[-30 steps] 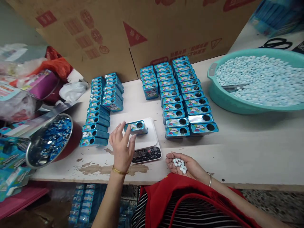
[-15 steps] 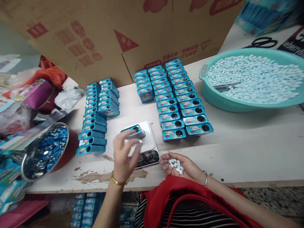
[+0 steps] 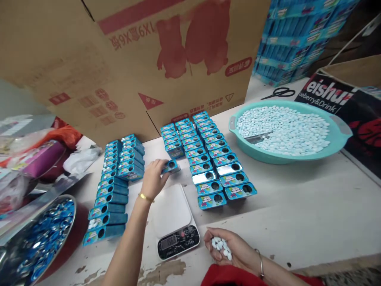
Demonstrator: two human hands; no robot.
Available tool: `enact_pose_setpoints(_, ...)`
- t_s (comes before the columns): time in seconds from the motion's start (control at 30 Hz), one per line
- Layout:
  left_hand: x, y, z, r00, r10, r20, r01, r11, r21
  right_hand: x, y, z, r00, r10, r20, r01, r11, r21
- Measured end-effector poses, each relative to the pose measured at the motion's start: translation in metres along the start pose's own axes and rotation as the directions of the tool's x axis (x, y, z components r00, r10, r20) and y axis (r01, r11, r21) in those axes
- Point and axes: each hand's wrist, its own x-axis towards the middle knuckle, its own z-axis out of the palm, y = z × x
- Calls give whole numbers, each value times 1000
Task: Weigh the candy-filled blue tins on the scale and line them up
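My left hand grips a small blue tin with a round hole in its lid, held just beyond the white kitchen scale and beside the nearest row of tins. The scale's platform is bare and its display is lit. My right hand rests palm up near the table's front edge, cupped around a small heap of white candies. Right of the scale stand two more rows of blue tins. A teal basin of pale blue candies sits at the far right.
Left of the scale, two rows of blue tins run back. A metal bowl of blue wrapped pieces sits at the left edge. A large cardboard box stands behind, scissors and stacked blue cartons further right.
My left hand lifted the tin off the scale and carried it away toward the rows behind. The view tilted up. My right hand kept its candies.
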Motion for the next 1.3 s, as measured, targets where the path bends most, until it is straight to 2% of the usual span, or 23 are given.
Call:
enact_pose_setpoints(0.07,32,-4,19,1000,4,9,-5,1000,25,-1,-1,0,1000,-18,-8,18,1000,-1)
enact_pose_setpoints(0.13,53,-5,35,1000,-10,-1,10,999,47,-2,-3,0,999,-29,-15,29,1000,2)
enact_pose_setpoints(0.23,58,-9,45,998,-48,-49,52,995,81,-2,-3,-3,999,-35,-15,35,999,0)
enact_pose_setpoints(0.3,46,-16,38,988,-94,-125,107,988,107,-2,-3,-6,999,-36,-9,36,999,-4)
enact_pose_setpoints(0.37,26,-28,25,951,-200,-237,240,958,156,-1,-1,-7,1000,-28,-6,28,1000,-3)
enact_pose_setpoints(0.43,3,-45,10,865,-361,-349,449,867,216,0,0,-8,1000,-5,-1,5,1000,-6)
enact_pose_setpoints(0.47,-8,-54,4,816,-437,-378,544,802,247,0,0,-7,1000,4,5,-4,1000,-9)
enact_pose_setpoints(0.5,-18,-63,0,786,-490,-376,601,747,283,1,0,-7,1000,12,13,-11,1000,-15)
enact_pose_setpoints(0.53,-27,-71,-3,783,-516,-346,616,718,324,1,0,-6,1000,19,21,-18,1000,-21)
enact_pose_setpoints(0.57,-34,-78,-4,801,-522,-294,598,714,363,0,1,-5,999,25,30,-24,999,-26)
enact_pose_setpoints(0.67,-45,-83,-8,874,-464,-144,480,774,414,-2,0,-5,999,32,41,-31,999,-16)
enact_pose_setpoints(0.77,-50,-62,-23,927,-358,-110,370,831,415,-6,-1,-7,999,24,27,-24,999,22)
enact_pose_setpoints(0.83,-55,-35,-40,967,-251,-54,250,875,415,-9,-2,-8,999,26,25,-27,999,42)
enact_pose_setpoints(0.9,-61,-1,-55,985,-162,60,126,911,394,-11,-3,-8,999,30,36,-32,998,54)
enact_pose_setpoints(1.0,-68,45,-62,971,-60,230,-20,943,331,-14,-1,-7,997,21,77,-27,997,69)
enact_pose_setpoints(1.1,-72,71,-55,947,-10,321,-89,952,293,-16,3,-6,993,18,120,-27,997,75)
enact_pose_setpoints(1.17,-74,80,-52,957,7,290,-91,957,276,-18,4,-8,992,20,128,-30,997,77)
enact_pose_setpoints(1.23,-77,90,-53,984,17,180,-61,969,239,-21,4,-9,991,12,132,-23,996,88)
enact_pose_setpoints(1.3,-85,107,-54,995,40,93,-52,991,125,-23,5,-10,989,-5,147,-12,994,113)
